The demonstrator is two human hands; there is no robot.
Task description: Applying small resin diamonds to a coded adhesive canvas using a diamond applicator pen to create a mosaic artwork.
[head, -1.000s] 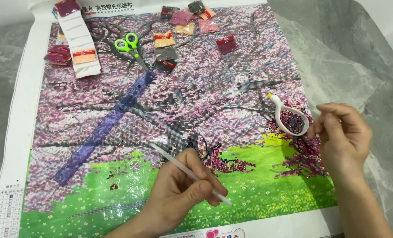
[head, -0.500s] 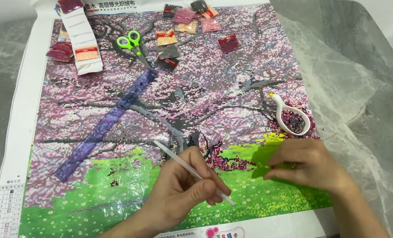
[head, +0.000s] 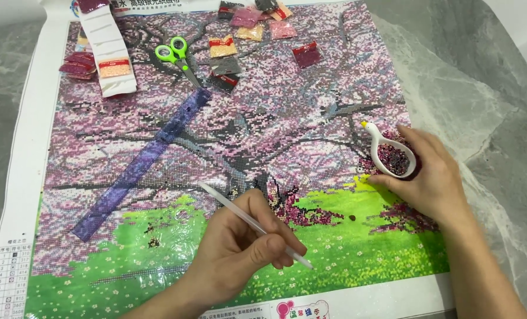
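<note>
1. A large diamond-painting canvas (head: 157, 147) of pink blossom trees over green grass lies flat on a grey marble table (head: 488, 88).
2. The left hand (head: 240, 254) rests low on the grass area, fingers closed around a white pen-like tool (head: 254, 225) whose tip points down and to the right.
3. The right hand (head: 429, 177) curls around a small white tray (head: 387, 155) of dark pink beads, fingers touching its rim; whether it truly grips the tray is hard to tell.
4. The tray sits on the canvas's right edge, just left of that palm.
5. A purple ruler (head: 142, 162) lies diagonally, well to the left.
6. Green-handled scissors (head: 177, 56) and bead packets (head: 251, 26) sit near the top edge.
</note>
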